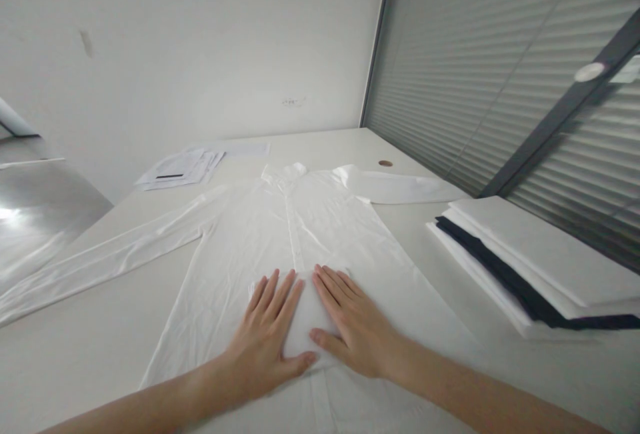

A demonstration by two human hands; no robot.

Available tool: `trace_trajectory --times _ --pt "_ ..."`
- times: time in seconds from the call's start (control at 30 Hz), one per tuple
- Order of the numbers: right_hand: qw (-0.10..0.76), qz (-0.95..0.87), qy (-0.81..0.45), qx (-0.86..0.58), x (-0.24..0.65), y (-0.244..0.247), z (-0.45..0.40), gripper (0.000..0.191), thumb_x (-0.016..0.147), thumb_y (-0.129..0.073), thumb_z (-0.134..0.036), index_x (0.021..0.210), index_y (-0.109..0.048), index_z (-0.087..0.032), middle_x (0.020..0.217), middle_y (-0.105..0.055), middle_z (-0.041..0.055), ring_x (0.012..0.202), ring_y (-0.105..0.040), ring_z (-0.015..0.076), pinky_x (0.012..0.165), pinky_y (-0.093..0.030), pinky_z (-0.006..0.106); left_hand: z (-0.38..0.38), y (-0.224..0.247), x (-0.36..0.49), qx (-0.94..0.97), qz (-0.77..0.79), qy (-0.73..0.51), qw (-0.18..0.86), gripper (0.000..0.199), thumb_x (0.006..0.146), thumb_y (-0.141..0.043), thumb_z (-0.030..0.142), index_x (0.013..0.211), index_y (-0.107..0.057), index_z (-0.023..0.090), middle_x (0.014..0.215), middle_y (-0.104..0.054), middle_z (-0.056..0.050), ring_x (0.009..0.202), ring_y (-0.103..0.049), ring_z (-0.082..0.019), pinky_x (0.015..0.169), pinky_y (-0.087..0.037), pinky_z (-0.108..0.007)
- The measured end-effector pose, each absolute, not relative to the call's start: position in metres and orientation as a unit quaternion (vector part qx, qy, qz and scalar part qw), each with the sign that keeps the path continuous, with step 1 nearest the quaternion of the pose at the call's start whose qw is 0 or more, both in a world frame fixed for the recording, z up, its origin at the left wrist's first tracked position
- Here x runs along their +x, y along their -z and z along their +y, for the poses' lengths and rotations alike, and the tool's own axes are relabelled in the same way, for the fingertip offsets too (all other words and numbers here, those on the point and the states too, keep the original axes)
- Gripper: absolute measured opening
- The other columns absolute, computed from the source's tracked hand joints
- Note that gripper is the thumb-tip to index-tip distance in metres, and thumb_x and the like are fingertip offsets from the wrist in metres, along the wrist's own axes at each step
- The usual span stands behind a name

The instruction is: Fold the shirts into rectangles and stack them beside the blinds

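Note:
A white long-sleeved shirt (345, 227) lies front side up, its collar at the far end and its sleeves spread to both sides. On its lower front lies a flat white piece (306, 317), perhaps folded cloth; its kind is hard to make out. My left hand (267, 337) rests flat on this piece, palm down, fingers stretched out. Beside it, my right hand (355, 324) also lies flat, its fingers extended close together and its thumb apart. Both hands partly cover the piece, and neither grips anything.
The white table (320, 143) meets a wall at the back. To the right is a stack of flat white and black items (540, 254), near a window with blinds (465, 74). Papers (183, 166) lie at the back left. A round hole (385, 163) pierces the tabletop.

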State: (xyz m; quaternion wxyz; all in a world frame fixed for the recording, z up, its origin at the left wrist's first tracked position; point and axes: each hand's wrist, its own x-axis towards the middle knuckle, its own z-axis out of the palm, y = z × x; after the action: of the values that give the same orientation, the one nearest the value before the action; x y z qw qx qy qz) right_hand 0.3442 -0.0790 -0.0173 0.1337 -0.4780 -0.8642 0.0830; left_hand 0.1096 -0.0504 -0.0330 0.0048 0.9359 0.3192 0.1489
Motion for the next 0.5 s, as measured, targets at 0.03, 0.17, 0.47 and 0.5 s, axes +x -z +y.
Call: trace_trajectory --times 0.03,0.17,0.47,0.5 --pt "0.134 -0.863 -0.082 -0.479 0.346 0.018 -0.08 0.083 0.099 -0.038 -0.059 0.155 -0.024 0.0 0.161 -0.018 0.0226 0.151 -0.014 0.0293 0.122 -0.022 0.051 -0.05 0.034 0.109 0.936 0.318 -0.149 0.004 0.1 0.089 -0.051 0.068 0.16 -0.004 0.015 0.163 -0.019 -0.018 0.15 -0.011 -0.04 0.117 -0.02 -0.061" --pt "0.141 -0.86 -0.075 -0.485 0.354 0.022 -0.085 0.083 0.099 -0.039 -0.059 0.157 -0.02 -0.003 0.162 -0.017 0.0208 0.151 -0.013 0.0291 0.122 -0.022 0.051 -0.049 0.035 0.11 0.935 0.317 -0.162 0.003 0.1 0.089 -0.053 0.067 0.16 -0.005 0.016 0.163 -0.02 -0.018 0.15 -0.011 -0.041 0.117 -0.02 -0.062" --pt "0.144 -0.843 -0.085 -0.511 0.368 0.026 -0.1 0.083 0.099 -0.039 -0.058 0.159 -0.012 -0.008 0.163 -0.016 0.0191 0.151 -0.015 0.0302 0.12 -0.026 0.052 -0.05 0.034 0.11 0.934 0.314 -0.171 -0.002 0.097 0.09 -0.052 0.066 0.16 -0.006 0.017 0.162 -0.021 -0.018 0.15 -0.014 -0.04 0.116 -0.022 -0.06" --pt "0.144 -0.842 -0.09 -0.512 0.368 0.024 -0.1 0.082 0.099 -0.039 -0.059 0.159 -0.015 -0.008 0.163 -0.018 0.0196 0.151 -0.016 0.0304 0.12 -0.026 0.052 -0.05 0.034 0.11 0.933 0.316 -0.171 -0.003 0.096 0.09 -0.052 0.065 0.16 -0.007 0.017 0.162 -0.021 -0.017 0.15 -0.014 -0.039 0.117 -0.021 -0.06"
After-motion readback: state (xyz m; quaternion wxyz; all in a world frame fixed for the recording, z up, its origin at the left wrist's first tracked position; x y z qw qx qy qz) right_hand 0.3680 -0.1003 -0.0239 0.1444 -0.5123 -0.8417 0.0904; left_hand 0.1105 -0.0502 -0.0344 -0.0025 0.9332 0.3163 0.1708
